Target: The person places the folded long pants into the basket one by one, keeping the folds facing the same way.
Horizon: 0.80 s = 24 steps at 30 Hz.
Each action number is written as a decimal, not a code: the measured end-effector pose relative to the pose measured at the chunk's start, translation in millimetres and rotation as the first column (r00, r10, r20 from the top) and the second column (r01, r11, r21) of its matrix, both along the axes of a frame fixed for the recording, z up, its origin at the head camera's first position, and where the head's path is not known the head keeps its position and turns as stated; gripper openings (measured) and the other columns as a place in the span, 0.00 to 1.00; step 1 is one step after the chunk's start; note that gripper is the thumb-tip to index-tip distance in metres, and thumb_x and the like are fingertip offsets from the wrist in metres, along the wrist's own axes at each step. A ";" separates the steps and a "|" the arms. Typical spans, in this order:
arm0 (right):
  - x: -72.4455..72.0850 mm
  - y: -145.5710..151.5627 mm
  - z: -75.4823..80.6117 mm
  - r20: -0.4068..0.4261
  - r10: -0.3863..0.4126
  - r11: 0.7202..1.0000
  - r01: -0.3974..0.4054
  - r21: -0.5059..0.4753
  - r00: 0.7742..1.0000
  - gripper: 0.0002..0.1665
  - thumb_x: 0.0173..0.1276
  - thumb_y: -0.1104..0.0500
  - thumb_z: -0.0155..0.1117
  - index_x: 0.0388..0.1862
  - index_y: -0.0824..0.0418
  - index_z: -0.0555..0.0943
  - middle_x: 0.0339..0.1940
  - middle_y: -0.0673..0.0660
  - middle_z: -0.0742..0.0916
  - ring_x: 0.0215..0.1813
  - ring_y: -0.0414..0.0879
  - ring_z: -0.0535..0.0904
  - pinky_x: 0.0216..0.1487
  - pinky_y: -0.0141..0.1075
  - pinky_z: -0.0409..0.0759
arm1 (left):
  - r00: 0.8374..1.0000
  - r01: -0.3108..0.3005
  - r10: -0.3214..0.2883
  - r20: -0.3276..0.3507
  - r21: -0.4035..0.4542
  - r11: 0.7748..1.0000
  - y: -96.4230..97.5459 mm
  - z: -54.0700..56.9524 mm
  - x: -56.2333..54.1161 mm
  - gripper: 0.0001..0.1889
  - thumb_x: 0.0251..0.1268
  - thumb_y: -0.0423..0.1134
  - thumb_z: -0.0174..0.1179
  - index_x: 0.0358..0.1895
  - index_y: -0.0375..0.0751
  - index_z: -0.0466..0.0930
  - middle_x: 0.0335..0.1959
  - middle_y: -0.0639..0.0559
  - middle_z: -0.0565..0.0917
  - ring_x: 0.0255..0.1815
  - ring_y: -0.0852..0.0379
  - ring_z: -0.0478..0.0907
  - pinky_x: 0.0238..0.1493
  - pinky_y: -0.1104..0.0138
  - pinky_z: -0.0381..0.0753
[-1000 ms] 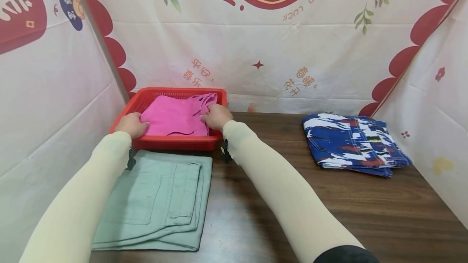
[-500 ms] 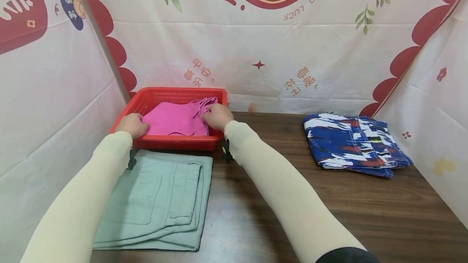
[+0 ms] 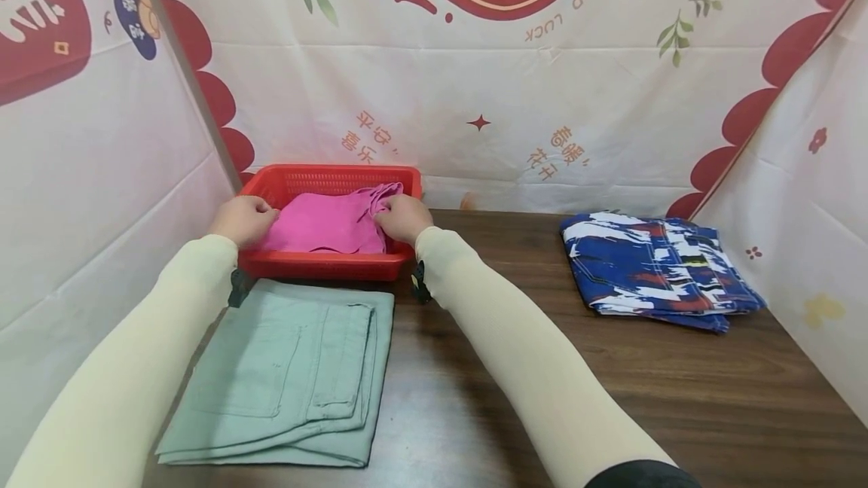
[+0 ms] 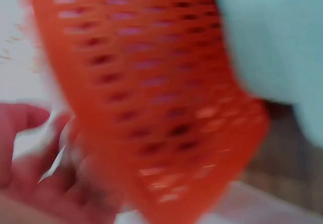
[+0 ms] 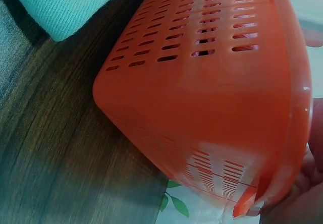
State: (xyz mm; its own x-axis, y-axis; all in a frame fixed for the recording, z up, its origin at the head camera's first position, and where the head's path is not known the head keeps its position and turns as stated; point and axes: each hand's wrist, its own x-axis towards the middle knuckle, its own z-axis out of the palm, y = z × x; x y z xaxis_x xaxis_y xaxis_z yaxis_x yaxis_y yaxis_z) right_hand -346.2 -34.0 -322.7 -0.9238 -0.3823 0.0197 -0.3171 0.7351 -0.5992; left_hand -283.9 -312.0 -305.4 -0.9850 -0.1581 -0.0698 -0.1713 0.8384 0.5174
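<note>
The cloth (image 3: 322,223) is pink, basket (image 3: 319,266) red, left garment (image 3: 291,367) mint, right garment (image 3: 644,266) blue splashed white and red.

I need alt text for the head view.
A right hand grips folded pink fabric inside a red plastic basket; the left hand is at the basket's left side. Folded pale green garment lies nearer, folded blue and white patterned cloth right, on a brown wooden table.

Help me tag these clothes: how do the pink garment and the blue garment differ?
The pink garment is plain; the blue garment is splashed with white and red. The pink garment lies in the basket; the blue garment lies on the table. The right hand is at the pink garment; neither hand is near the blue garment. Both look folded.
</note>
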 end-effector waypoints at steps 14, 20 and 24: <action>-1.5 3.2 -0.9 0.010 -0.010 1.000 0.010 -0.003 1.000 0.17 0.75 0.52 0.55 0.24 0.54 0.72 0.18 0.50 0.69 0.24 0.43 0.67 0.33 0.35 0.69 | 0.785 0.296 -0.221 0.579 -0.037 0.954 43.9 37.9 -18.6 0.39 0.70 0.69 0.44 0.65 0.36 0.75 0.61 0.34 0.74 0.59 0.34 0.72 0.53 0.46 0.78; -0.2 5.6 -1.8 0.022 -0.008 1.000 0.008 -0.023 1.000 0.16 0.75 0.53 0.55 0.25 0.55 0.74 0.22 0.52 0.75 0.27 0.43 0.72 0.31 0.34 0.72 | 0.752 0.241 -0.188 0.631 0.002 0.971 49.3 32.0 -23.6 0.44 0.68 0.71 0.42 0.70 0.36 0.68 0.67 0.30 0.68 0.64 0.30 0.65 0.54 0.42 0.76; -0.6 6.3 -1.6 0.012 0.012 1.000 -0.011 -0.029 1.000 0.14 0.74 0.55 0.54 0.28 0.56 0.77 0.25 0.53 0.78 0.29 0.44 0.73 0.31 0.34 0.73 | 0.758 0.172 -0.147 0.636 0.023 0.985 50.8 25.6 -23.0 0.46 0.67 0.72 0.44 0.72 0.35 0.65 0.70 0.31 0.63 0.68 0.30 0.59 0.55 0.42 0.75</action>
